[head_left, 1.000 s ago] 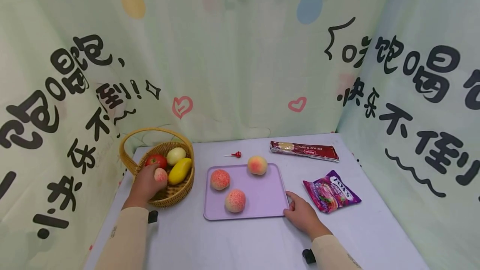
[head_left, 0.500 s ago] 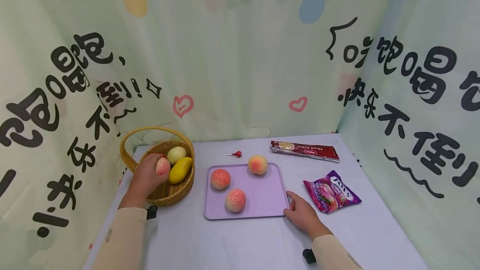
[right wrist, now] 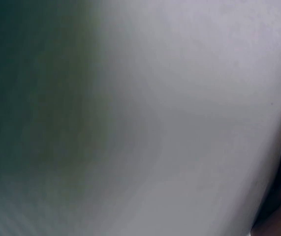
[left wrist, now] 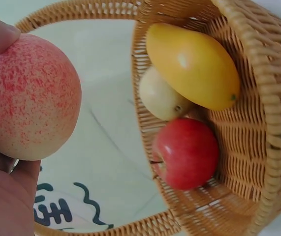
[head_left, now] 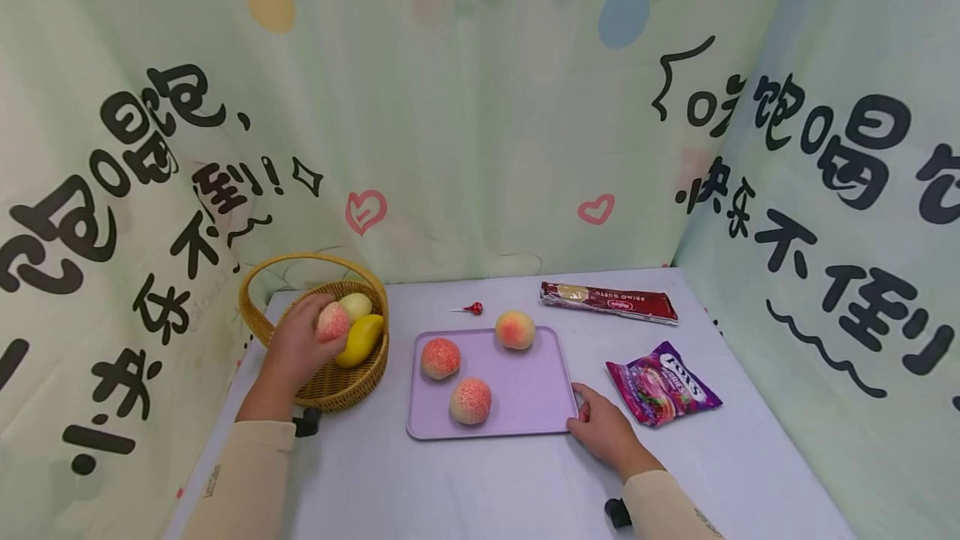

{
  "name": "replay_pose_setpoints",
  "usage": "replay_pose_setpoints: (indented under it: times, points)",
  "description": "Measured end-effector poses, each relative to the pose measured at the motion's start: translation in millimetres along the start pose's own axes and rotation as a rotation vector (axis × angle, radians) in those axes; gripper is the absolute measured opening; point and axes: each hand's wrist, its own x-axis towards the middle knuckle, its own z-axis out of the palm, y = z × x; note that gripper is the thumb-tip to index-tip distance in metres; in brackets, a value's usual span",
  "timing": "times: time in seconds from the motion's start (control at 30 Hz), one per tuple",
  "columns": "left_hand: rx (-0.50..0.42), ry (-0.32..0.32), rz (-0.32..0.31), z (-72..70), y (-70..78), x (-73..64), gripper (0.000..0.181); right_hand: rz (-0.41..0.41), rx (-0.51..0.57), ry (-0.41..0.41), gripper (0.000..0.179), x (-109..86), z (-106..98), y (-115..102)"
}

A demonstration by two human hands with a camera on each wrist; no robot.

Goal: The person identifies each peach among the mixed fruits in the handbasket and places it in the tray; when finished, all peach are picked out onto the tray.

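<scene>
My left hand (head_left: 294,347) holds a pink speckled peach (head_left: 333,322) above the wicker basket (head_left: 347,397), thumb and fingers round it. In the left wrist view the basket contains a yellow mango (left wrist: 194,66), a pale round fruit (left wrist: 161,96) and a red apple (left wrist: 187,153); the head view has the apple hidden behind the hand. At its front right corner, the lilac tray (head_left: 525,394) is gripped by my right hand (head_left: 606,430). On that tray lie three peaches: one at the left (head_left: 440,358), one in front (head_left: 471,401) and one at the back (head_left: 515,330).
Right of the tray lies a purple snack bag (head_left: 663,384). A long dark red packet (head_left: 609,302) is near the table's back edge, and a small red-headed pick (head_left: 474,308) lies behind the tray. Printed curtains (head_left: 480,148) enclose the table. The right wrist view is mostly blurred.
The left hand has raised the peach a little and shifted it slightly to the right; in the head view it now covers the apple. My right hand and the tray stay put.
</scene>
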Motion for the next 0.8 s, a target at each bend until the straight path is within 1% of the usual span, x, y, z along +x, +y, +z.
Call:
replay_pose_setpoints:
  times: [0.17,0.3,0.53,0.6,0.73,0.8]
  points:
    - [-0.015,0.008,-0.009,-1.9,11.8,-1.6,0.066,0.005,0.010,-0.007,0.070,-1.0,-0.4,-1.2]
    - [-0.026,0.013,0.008,-2.8,23.0,-2.8,0.065,0.005,0.006,-0.007,0.070,-1.2,-0.4,-1.0]
    - [-0.047,-0.024,0.024,-1.0,40.5,-7.1,0.066,0.001,0.015,-0.005,0.070,-0.4,-0.4,-0.2]
    - [-0.057,-0.024,0.044,0.8,43.9,-7.8,0.066,0.003,0.017,-0.003,0.070,0.1,-0.3,-0.2]
    - [-0.074,-0.002,0.101,5.5,48.9,-8.2,0.066,0.012,0.014,-0.004,0.069,1.4,0.4,0.2]
    - [-0.080,0.005,0.118,8.0,51.1,-8.2,0.065,0.016,0.011,-0.006,0.070,1.9,0.6,0.4]
